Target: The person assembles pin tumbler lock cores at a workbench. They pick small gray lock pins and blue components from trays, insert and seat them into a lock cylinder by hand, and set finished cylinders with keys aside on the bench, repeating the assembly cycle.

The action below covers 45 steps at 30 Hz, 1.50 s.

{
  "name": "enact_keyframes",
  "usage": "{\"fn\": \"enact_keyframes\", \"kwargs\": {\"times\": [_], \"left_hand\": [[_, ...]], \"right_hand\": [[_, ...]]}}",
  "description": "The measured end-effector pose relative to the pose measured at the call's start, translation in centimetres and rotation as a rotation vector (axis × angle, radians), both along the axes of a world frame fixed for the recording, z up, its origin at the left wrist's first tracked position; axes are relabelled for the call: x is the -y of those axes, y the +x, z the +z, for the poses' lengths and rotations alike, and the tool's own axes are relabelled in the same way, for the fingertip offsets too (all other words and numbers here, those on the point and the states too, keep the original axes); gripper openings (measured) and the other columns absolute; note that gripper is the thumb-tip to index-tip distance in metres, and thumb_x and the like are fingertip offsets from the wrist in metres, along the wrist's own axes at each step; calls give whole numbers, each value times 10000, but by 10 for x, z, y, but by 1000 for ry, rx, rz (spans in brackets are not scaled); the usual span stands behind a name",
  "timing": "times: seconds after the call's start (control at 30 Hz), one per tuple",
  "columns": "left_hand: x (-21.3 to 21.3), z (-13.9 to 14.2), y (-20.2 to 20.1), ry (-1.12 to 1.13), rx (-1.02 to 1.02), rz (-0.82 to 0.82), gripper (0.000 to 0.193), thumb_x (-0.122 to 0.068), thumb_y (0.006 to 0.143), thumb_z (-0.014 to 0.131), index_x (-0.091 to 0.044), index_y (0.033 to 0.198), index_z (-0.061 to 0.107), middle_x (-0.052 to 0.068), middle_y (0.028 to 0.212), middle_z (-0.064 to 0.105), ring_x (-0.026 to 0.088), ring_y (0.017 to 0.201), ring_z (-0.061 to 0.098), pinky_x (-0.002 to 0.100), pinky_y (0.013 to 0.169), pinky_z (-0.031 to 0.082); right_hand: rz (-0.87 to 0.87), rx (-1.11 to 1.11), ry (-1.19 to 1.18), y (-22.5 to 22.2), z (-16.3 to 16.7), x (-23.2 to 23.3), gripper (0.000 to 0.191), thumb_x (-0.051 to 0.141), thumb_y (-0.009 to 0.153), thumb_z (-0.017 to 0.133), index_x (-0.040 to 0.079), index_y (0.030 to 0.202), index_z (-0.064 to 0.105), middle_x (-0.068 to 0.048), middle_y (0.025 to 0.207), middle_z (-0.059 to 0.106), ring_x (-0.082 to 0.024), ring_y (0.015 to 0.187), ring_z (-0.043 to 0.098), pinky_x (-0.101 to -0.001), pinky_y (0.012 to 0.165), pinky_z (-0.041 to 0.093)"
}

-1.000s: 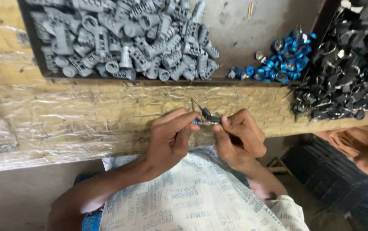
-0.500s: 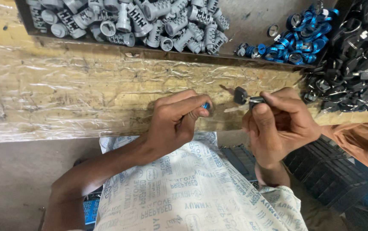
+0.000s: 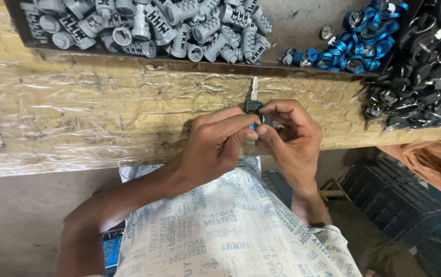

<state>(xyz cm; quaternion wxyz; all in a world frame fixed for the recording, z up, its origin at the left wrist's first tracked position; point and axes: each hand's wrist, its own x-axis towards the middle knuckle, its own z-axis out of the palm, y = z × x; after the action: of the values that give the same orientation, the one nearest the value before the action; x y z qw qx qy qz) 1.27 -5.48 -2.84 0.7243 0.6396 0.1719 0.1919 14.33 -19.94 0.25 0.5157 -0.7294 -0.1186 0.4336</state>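
— Plastic-wrapped wooden bench (image 3: 102, 118) fills the middle, with a dark tray (image 3: 292, 31) along its far edge. What sits in that tray?

— Left of the key, a heap of grey cylinder parts (image 3: 148, 23). Right of the key, a smaller cluster of blue rings (image 3: 354, 38). Further right, off the tray's end, a pile of black keys (image 3: 425, 66).

— And the key itself?

— The key (image 3: 254, 100) stands over the bench's near edge, its silver blade pointing away toward the tray, its black head caught between both hands.

— How are the hands set?

— The left hand (image 3: 215, 146) comes in from the left of the key, thumb and forefinger pressed together on a small part just below the key's head; a speck of blue shows there, though I cannot tell what it is. The right hand (image 3: 289, 136) curls from the right of the key, fingers closed around the head and a small dark piece beside it. Neither hand is spread; both pinch tightly.

— Which step does that look like?

— I judge it a fitting step: a small part being seated onto the key's head. A next move would call for steady alignment and a firm press, with the blade kept straight.

— Anything else near the key?

— Below it, a printed cloth (image 3: 220, 231) over the person's lap.
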Motion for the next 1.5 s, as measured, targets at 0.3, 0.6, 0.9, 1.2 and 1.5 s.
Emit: {"fn": "enact_keyframes", "kwargs": {"times": [0.3,0.6,0.9,1.2,1.5], "left_hand": [[2,3,-7,32,-83,96,139,-37,1053,628,54,1143,682,114,876,663,151,703,616,280,620,486],[-5,3,-5,-99,-61,120,221,-203,1105,637,8,1112,705,60,893,683,114,718,590,263,653,487],[-30,2,-18,-228,8,-43,277,-254,1084,627,9,1111,709,30,838,615,90,652,526,246,605,424],[-42,4,-21,-29,24,-84,154,-102,1056,648,15,1136,708,66,889,676,140,750,632,285,689,504],[-47,16,-11,28,-25,-219,114,-65,1009,688,6,1092,718,102,896,726,195,734,687,329,650,517]], "right_hand": [[321,856,-330,-10,20,-11,608,106,873,922,32,1382,597,-112,1043,619,-171,839,625,-317,700,529],[499,1350,-284,0,6,-31,234,69,1015,737,-16,1207,634,-149,1110,602,-299,943,620,-397,794,521],[112,195,168,13,33,-6,324,100,1101,564,-19,799,566,-20,660,545,-52,550,447,-222,524,334],[452,525,-19,17,54,-28,251,54,1005,628,12,757,622,9,556,493,-80,461,449,-291,483,311],[629,669,-7,11,70,-28,133,10,956,644,18,826,618,-68,535,491,-225,449,542,-379,497,389]]}}
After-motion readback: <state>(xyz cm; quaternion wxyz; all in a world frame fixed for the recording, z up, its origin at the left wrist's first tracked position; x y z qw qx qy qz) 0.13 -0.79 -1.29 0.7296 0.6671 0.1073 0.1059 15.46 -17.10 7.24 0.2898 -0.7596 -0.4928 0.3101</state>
